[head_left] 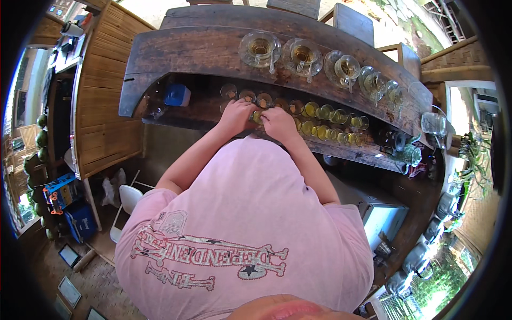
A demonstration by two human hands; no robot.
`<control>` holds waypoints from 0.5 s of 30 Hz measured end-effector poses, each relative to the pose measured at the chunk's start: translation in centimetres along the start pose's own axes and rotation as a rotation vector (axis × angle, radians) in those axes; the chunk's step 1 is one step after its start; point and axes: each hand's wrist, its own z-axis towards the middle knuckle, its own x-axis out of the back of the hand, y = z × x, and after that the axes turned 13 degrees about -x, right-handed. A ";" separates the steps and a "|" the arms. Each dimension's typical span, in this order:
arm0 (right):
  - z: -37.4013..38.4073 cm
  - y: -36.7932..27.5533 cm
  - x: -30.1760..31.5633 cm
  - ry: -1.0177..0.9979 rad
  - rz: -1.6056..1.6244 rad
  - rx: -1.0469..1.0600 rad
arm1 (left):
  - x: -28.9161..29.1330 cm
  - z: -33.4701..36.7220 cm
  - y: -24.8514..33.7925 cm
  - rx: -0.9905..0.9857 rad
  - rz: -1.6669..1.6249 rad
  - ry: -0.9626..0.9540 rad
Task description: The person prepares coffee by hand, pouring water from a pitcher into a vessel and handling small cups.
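Both of my hands reach into the recessed lower shelf of a dark wooden counter (pixel 197 45), among two rows of small glasses. Between them sits a small glass with yellow-green contents (pixel 257 117). My right hand (pixel 280 124) has its bent fingers closed at that glass's right side. On the other side, my left hand (pixel 238 114) has curled fingers beside the glass; what they grip, if anything, is hidden. Just beyond the fingers stand glasses with brownish contents, including a brown-filled glass (pixel 264 100). Farther right, the rows hold several yellow-filled glasses, such as a yellow glass (pixel 311 109).
Along the counter top stand several glass cups of amber liquid on saucers with spoons, one a cup (pixel 261 47). A blue-and-white container (pixel 177 95) sits at the shelf's left. Glass jars, including a clear jar (pixel 434 124), stand at the right end. A wooden panel (pixel 109 85) rises at left.
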 end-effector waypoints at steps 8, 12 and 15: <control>-1.3 -1.5 -1.0 0.111 0.020 -0.087 | 0.3 -0.2 -0.8 -0.061 -0.060 0.070; -1.1 -1.4 -0.5 0.177 0.021 -0.172 | -0.4 -0.1 -1.5 -0.111 -0.066 0.089; -1.0 -1.2 -1.3 0.119 0.033 -0.096 | -0.7 -0.1 -1.5 -0.117 -0.044 0.070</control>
